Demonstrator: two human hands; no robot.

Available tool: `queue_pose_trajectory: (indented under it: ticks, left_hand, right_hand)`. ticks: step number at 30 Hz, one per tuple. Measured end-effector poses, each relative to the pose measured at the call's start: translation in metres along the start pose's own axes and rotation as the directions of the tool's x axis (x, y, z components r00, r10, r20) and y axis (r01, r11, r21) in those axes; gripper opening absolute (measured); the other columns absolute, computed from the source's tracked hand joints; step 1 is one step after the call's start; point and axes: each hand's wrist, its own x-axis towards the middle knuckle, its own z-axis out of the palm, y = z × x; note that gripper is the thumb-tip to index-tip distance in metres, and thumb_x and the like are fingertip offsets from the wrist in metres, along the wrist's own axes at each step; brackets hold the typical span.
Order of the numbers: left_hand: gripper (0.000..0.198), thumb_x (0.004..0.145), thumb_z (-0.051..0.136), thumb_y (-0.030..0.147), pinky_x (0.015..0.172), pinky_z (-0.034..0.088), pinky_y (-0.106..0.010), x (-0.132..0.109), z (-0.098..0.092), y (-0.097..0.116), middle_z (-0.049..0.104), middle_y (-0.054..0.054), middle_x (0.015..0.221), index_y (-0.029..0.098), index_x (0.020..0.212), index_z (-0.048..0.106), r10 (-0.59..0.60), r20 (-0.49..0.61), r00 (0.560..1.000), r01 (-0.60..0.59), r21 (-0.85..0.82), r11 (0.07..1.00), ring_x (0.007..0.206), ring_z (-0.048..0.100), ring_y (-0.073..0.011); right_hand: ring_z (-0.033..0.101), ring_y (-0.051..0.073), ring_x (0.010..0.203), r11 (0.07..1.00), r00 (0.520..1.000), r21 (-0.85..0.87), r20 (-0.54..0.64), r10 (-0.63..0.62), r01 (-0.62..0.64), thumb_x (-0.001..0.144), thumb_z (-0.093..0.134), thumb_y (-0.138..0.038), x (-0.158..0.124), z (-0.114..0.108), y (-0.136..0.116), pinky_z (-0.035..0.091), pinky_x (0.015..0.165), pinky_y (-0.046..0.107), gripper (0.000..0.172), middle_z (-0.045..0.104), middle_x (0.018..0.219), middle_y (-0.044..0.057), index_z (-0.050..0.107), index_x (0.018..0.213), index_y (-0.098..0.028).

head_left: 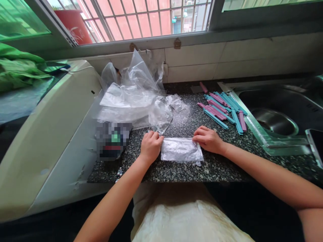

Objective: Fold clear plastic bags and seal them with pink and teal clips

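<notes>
A folded clear plastic bag (181, 150) lies flat on the speckled dark countertop (222, 166), near its front edge. My left hand (151, 145) is closed at the bag's upper left corner, fingers curled over it. At the upper right corner, my right hand (208, 139) pinches the bag's edge between thumb and fingers. Beyond my left hand, a heap of loose clear plastic bags (131, 101) rests on the counter, one crumpled end reaching close to my fingers. Several pink and blue bag sealing clips (224, 109) lie in a pile past my right hand.
A steel sink (275, 114) is set into the counter at the right. On the left stands a cream-coloured appliance (58, 111) with green cloth (20, 67) on top. A blurred-out dark packet (113, 141) lies beside it. A barred window (141, 20) is behind the counter.
</notes>
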Motion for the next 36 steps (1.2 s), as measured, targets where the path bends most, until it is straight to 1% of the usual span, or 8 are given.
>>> queue_pose_trajectory:
  ticks: [4, 8, 12, 15, 21, 27, 32, 36]
  left_hand:
    - [0.019, 0.081, 0.05, 0.015, 0.063, 0.036, -0.032, -0.002, 0.003, 0.002, 0.058, -0.006, 0.067, 0.02, 0.073, 0.066, -0.005, -0.004, 1.0, 0.005, -0.036, 0.999, 0.07, 0.049, -0.021]
    - [0.02, 0.079, 0.048, 0.013, 0.068, 0.041, -0.032, -0.004, 0.004, -0.002, 0.058, -0.006, 0.069, 0.018, 0.086, 0.066, -0.105, -0.075, 0.992, 0.093, -0.147, 0.985, 0.072, 0.049, -0.0207]
    - [0.02, 0.082, 0.046, 0.017, 0.071, 0.043, -0.031, -0.004, 0.002, -0.005, 0.058, -0.005, 0.07, 0.016, 0.088, 0.065, -0.203, -0.149, 0.968, 0.152, -0.299, 0.942, 0.072, 0.049, -0.019]
    - [0.02, 0.083, 0.049, 0.027, 0.071, 0.043, -0.031, -0.003, 0.001, -0.003, 0.057, -0.005, 0.07, 0.017, 0.085, 0.066, -0.182, -0.127, 0.975, 0.132, -0.329, 0.935, 0.072, 0.05, -0.019]
    - [0.018, 0.078, 0.057, 0.031, 0.071, 0.043, -0.033, -0.004, 0.004, 0.002, 0.057, -0.006, 0.074, 0.019, 0.086, 0.068, -0.112, 0.009, 0.994, 0.11, -0.279, 0.954, 0.076, 0.049, -0.0209]
    - [0.02, 0.078, 0.057, 0.028, 0.075, 0.044, -0.035, -0.004, 0.002, 0.001, 0.056, -0.006, 0.078, 0.019, 0.092, 0.067, -0.132, 0.062, 0.989, 0.145, -0.299, 0.943, 0.08, 0.049, -0.0217]
    - [0.024, 0.081, 0.052, 0.026, 0.081, 0.044, -0.035, 0.0, -0.003, 0.003, 0.057, -0.007, 0.084, 0.017, 0.099, 0.065, -0.166, 0.011, 0.986, 0.156, -0.409, 0.899, 0.087, 0.049, -0.0215]
    - [0.022, 0.08, 0.052, 0.026, 0.089, 0.042, -0.039, 0.007, -0.005, 0.004, 0.057, -0.008, 0.097, 0.019, 0.096, 0.065, -0.085, 0.085, 0.993, 0.112, -0.411, 0.905, 0.097, 0.047, -0.0233]
  right_hand:
    - [0.05, 0.016, 0.074, 0.999, 0.999, 0.018, 0.027, -0.029, 0.029, 0.079, 0.047, -0.009, -0.004, 0.0, 0.0, 0.046, 0.065, 0.027, 0.022, 0.062, 0.076, 0.006, 0.066, 0.079, -0.02]
    - [0.051, 0.018, 0.078, 0.996, 0.993, 0.065, 0.102, -0.065, 0.059, 0.071, 0.046, -0.005, -0.005, -0.01, 0.001, 0.047, 0.068, 0.03, 0.029, 0.062, 0.084, 0.006, 0.065, 0.087, -0.02]
    - [0.053, 0.019, 0.08, 0.987, 0.994, 0.116, 0.049, 0.102, -0.107, 0.07, 0.045, -0.005, -0.004, -0.02, 0.005, 0.047, 0.071, 0.032, 0.028, 0.062, 0.084, 0.007, 0.063, 0.085, -0.02]
    - [0.056, 0.018, 0.077, 0.949, 0.963, 0.167, 0.011, 0.269, -0.267, 0.078, 0.047, -0.013, 0.0, -0.016, 0.004, 0.047, 0.072, 0.033, 0.017, 0.062, 0.08, 0.006, 0.062, 0.081, -0.02]
    - [0.054, 0.019, 0.075, 0.899, 0.891, 0.093, 0.207, 0.403, -0.428, 0.075, 0.06, -0.03, 0.008, 0.0, -0.005, 0.043, 0.068, 0.032, 0.01, 0.063, 0.076, 0.005, 0.06, 0.074, -0.02]
    - [0.05, 0.017, 0.068, 0.914, 0.898, 0.089, 0.248, 0.365, -0.396, 0.077, 0.056, -0.02, 0.007, 0.0, -0.004, 0.041, 0.062, 0.029, 0.01, 0.06, 0.067, 0.004, 0.055, 0.066, -0.02]
    - [0.05, 0.017, 0.069, 0.949, 0.959, 0.17, 0.146, 0.243, -0.266, 0.081, 0.052, -0.02, 0.006, -0.002, -0.005, 0.042, 0.064, 0.03, 0.013, 0.059, 0.067, 0.004, 0.054, 0.068, -0.019]
    - [0.05, 0.018, 0.071, 0.953, 0.966, 0.164, 0.084, 0.243, -0.254, 0.082, 0.051, -0.02, 0.007, -0.004, -0.007, 0.042, 0.067, 0.031, 0.012, 0.06, 0.069, 0.005, 0.055, 0.069, -0.02]
